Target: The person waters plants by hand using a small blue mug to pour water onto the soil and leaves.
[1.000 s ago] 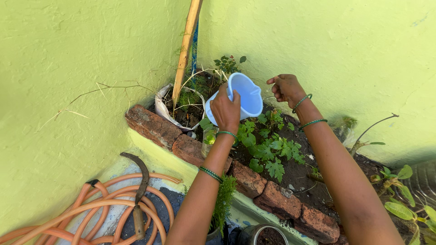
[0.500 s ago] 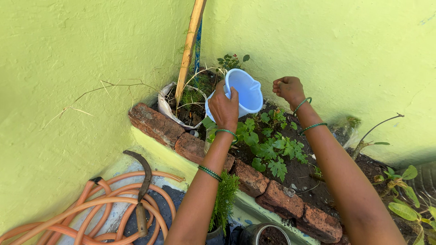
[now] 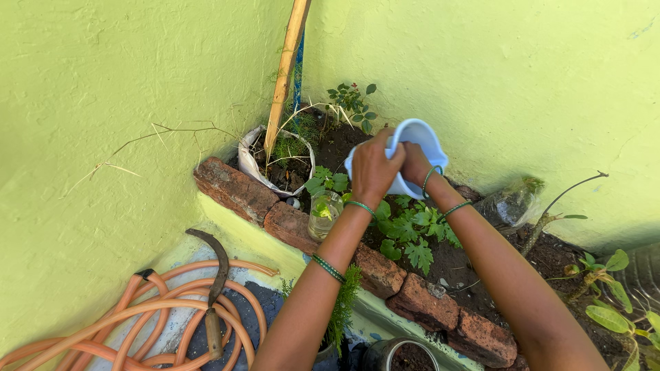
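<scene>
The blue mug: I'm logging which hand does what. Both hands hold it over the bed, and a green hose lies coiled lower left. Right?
Not quite. The head view shows the hose is orange, not green. The rest stands: left hand and right hand both hold the blue mug over the bed.

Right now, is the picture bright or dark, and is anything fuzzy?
In the head view, soft even daylight fills the corner, with no hard glare on the green wall. The left hand and right hand on the pale blue mug look sharp, and so does the hose. The leaves at the right edge stretch slightly.
</scene>
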